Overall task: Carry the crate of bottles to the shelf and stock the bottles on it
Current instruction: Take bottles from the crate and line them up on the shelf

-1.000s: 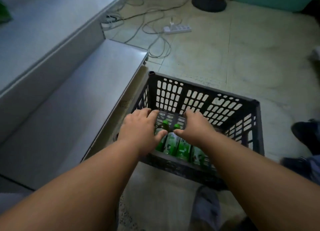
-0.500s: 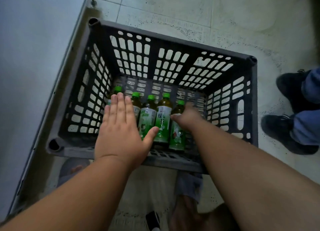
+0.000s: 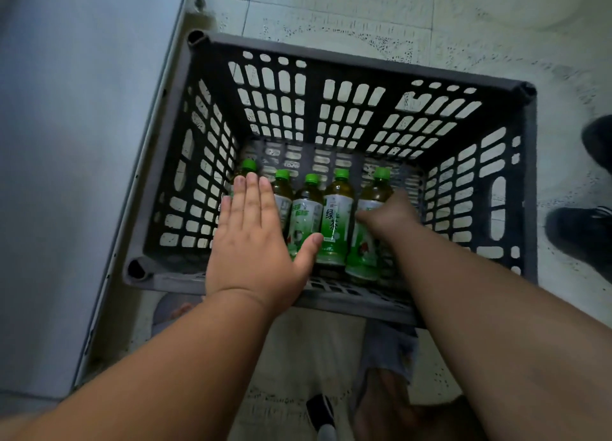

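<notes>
With the crate [image 3: 331, 53] set on the floor beside the shelf [image 3: 82, 142], both hands reach in for bottles
Five bottles [image 3: 334, 222] lie in a row on the crate bottom; the left hand [image 3: 255, 238] hovers flat, fingers spread, over the leftmost ones, while the right hand [image 3: 390, 215] curls around the rightmost bottle [image 3: 367, 242], likely to lift it out, though I cannot tell whether its grip has closed

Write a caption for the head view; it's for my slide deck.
Both hands, left and right, reach into a grey plastic crate toward green-capped tea bottles.

Dark grey lattice crate [image 3: 331, 48], green-capped bottles [image 3: 334, 215], speckled pale floor tiles [image 3: 364, 10]
</notes>
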{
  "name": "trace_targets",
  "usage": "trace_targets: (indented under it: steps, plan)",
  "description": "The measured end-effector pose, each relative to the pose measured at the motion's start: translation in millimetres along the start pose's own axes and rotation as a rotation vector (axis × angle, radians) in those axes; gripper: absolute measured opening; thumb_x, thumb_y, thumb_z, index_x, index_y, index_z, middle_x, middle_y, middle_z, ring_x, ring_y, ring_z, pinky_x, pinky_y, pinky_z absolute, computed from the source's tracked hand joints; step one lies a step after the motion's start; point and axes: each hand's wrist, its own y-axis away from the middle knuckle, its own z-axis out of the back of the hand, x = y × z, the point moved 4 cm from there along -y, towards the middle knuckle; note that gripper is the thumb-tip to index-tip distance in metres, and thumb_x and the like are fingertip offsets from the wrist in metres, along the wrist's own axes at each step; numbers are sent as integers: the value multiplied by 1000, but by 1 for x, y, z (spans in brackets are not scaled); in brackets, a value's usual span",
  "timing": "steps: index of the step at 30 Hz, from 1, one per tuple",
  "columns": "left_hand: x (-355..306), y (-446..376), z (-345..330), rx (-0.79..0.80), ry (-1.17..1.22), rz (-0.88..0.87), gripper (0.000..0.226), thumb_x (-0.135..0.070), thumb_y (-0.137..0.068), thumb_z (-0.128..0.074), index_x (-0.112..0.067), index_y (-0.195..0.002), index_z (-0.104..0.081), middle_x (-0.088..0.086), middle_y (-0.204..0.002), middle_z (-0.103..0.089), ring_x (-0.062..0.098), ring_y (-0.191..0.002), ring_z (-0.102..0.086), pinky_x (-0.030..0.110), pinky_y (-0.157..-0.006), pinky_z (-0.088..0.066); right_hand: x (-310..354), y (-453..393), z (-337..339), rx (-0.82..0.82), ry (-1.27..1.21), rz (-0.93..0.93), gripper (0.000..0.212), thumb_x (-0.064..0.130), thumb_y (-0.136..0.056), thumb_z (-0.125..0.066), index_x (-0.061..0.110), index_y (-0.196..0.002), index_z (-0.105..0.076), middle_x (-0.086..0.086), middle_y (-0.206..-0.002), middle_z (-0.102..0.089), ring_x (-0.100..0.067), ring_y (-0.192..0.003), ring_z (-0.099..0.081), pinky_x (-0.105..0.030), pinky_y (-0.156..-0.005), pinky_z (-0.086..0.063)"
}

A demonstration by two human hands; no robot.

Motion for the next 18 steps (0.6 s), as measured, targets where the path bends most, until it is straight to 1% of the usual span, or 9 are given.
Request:
trace_targets:
  steps: [1, 3, 5, 7, 9, 12, 14, 16, 18]
  plan:
    - [-1, 1, 2, -11, -6, -3, 99, -75, -86, -3, -6, -154, 16, 12, -163, 18, 21, -149, 21, 39, -122, 8, 11, 15, 10, -23, -28, 67, 81, 32, -74, -85, 14, -135, -34, -4, -113, -57, -31, -106, -59, -35, -81, -50]
    - [-2, 5, 4, -18, 0, -19, 96, -74, -90, -11, -8, -154, 18, 10, -164, 18, 20, -150, 18, 36, -121, 10, 35, 50, 31, -54, -64, 205, 76, 28, -77, -83, 15, -133, -33, -1, -100, -51, -25, -96, -57, -29, -70, -45]
    - [-1, 15, 12, 10, 103, -30, 95, -72, -92, -24, -12, -155, 14, 7, -166, 7, 19, -152, 6, 34, -121, 4, 62, 94, 50, -50, -64, 383, 79, 28, -77, -83, 19, -136, -31, 0, -103, -51, -18, -89, -57, -25, -64, -42]
    - [7, 28, 31, -34, 269, -37, 95, -67, -92, -41, -14, -158, 3, 5, -165, -12, 20, -150, -11, 34, -122, -9, 94, 141, 66, -30, -79, 594, 81, 27, -73, -85, 26, -135, -33, 4, -105, -57, -13, -88, -60, -27, -68, -49]
    - [23, 51, 58, -115, 393, -27, 93, -62, -90, -52, -15, -158, -9, 4, -161, -25, 20, -147, -20, 33, -120, -15, 121, 191, 74, -18, -68, 757, 75, 28, -69, -87, 33, -125, -37, 11, -100, -59, -13, -92, -62, -31, -79, -52]
    - [67, 99, 101, -230, 513, 77, 93, -61, -84, -62, -17, -156, -22, 6, -157, -34, 22, -143, -29, 36, -118, -24, 163, 274, 63, 42, -57, 963, 69, 36, -65, -87, 35, -116, -40, 11, -99, -63, -14, -92, -64, -31, -80, -51]
    - [103, 131, 131, -299, 568, 151, 92, -61, -81, -68, -16, -152, -31, 6, -152, -40, 23, -138, -37, 35, -114, -31, 188, 326, 42, 129, -57, 1088, 73, 43, -56, -85, 35, -116, -43, 7, -102, -67, -14, -93, -67, -40, -84, -56]
    - [137, 164, 160, -365, 621, 217, 92, -58, -78, -72, -15, -150, -34, 5, -150, -42, 20, -136, -40, 34, -112, -33, 212, 376, 18, 228, -57, 1197, 75, 40, -54, -86, 37, -117, -45, 8, -102, -69, -13, -93, -68, -44, -85, -58]
    - [168, 195, 185, -425, 653, 275, 91, -54, -77, -76, -18, -150, -35, 2, -149, -43, 18, -135, -41, 33, -110, -35, 232, 422, -4, 307, -66, 1298, 71, 34, -61, -89, 37, -118, -46, 10, -102, -68, -11, -95, -67, -37, -83, -58]
